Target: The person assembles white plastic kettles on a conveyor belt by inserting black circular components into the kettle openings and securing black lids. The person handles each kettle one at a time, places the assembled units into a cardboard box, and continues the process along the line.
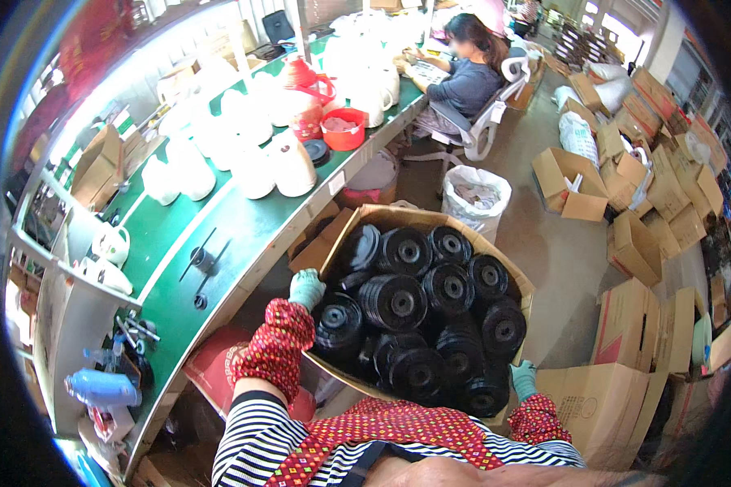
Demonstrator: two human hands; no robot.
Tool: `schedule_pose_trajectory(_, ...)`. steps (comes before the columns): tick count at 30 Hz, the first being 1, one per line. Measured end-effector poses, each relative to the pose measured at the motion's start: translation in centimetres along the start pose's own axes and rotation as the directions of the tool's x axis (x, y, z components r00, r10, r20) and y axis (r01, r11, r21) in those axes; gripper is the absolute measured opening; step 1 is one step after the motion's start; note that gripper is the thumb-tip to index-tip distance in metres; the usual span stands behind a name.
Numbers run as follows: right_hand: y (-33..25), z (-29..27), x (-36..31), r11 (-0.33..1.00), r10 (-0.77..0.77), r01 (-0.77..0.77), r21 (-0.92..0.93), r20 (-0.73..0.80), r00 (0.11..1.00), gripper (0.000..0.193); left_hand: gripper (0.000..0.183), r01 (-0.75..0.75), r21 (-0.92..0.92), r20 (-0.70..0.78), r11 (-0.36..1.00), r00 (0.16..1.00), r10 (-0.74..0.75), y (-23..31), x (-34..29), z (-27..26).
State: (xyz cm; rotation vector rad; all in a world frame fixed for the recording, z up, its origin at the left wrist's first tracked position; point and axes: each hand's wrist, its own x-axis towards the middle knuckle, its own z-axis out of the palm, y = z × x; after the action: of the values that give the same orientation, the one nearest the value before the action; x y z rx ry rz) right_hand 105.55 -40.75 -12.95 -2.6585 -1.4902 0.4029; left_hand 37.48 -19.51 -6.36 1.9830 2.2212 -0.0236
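A large open cardboard box (418, 217) stands in front of me, filled with stacks of black round plastic discs (402, 302) with ringed centres. My left hand (307, 289), in a pale green glove, is closed on the box's left rim. On the right side, my right hand (524, 379) in a matching glove is closed round the box edge near its front corner. Red patterned sleeves cover both forearms. The box's underside is hidden.
Left, a green workbench (244, 235) carries several white kettle-shaped bodies (291, 165) and a red basin (343, 130). Beyond the box stands a white sack-lined bin (476, 195); a person (469, 81) sits at the bench. Cardboard boxes (573, 183) pile up along the right.
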Motion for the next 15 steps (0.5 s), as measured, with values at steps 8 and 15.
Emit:
schedule_pose_trajectory(8,-9.9,8.4,2.9,0.986,0.166,-0.165,-0.022,0.185,0.968,0.059,0.028,0.093,0.062,-0.058,0.994,0.994,-0.089,-1.1,17.8,7.1)
schedule_pose_trajectory(15,-8.8,9.0,2.6,0.936,-0.249,0.301,-0.184,0.257,0.934,0.057,0.026,0.177,-0.192,-0.037,0.965,0.982,-0.187,-5.5,15.7,8.2)
